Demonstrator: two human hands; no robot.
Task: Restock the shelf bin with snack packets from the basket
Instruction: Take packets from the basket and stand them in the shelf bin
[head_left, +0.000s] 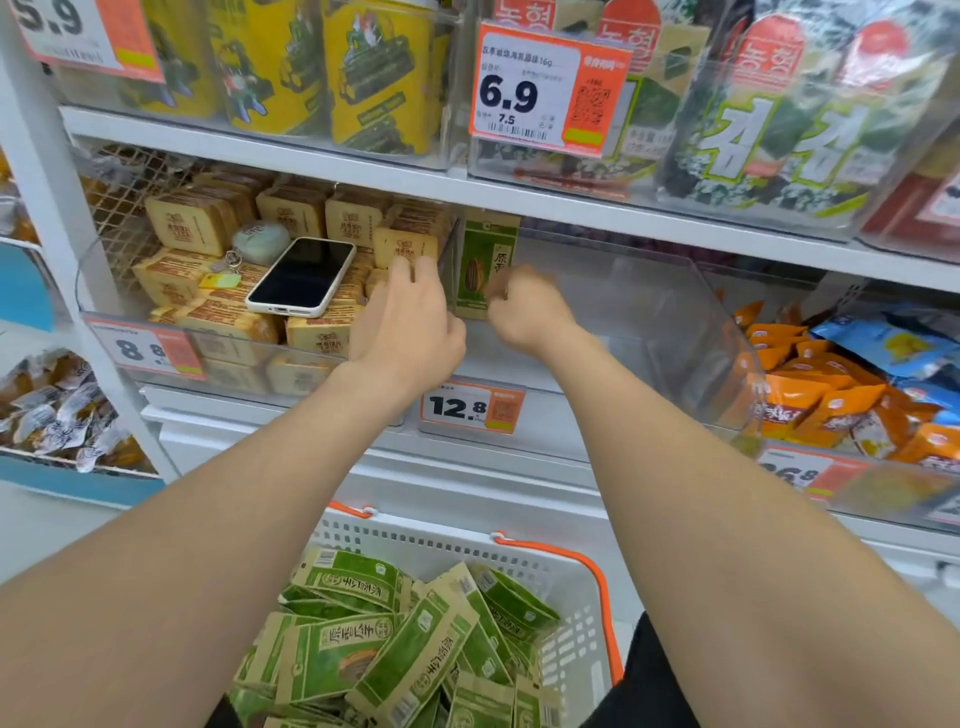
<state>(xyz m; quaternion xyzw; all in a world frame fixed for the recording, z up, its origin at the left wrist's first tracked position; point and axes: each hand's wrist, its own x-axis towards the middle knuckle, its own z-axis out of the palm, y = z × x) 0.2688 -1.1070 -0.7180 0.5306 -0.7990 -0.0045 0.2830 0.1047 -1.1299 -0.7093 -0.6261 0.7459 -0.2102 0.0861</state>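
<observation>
One green snack packet stood up tall in the clear shelf bin, right between the two hands. The right hand pinched the packet's near edge with bent fingers. The left hand was just beside the packet's other edge, with its fingers bent forward. I could not tell if it held the packet or only the bin's side wall. A good way to do this step was to stand the packet straight and snug against that wall, then let go slowly so it would not tip. Spare packets lay in the basket, below both wrists.
</observation>
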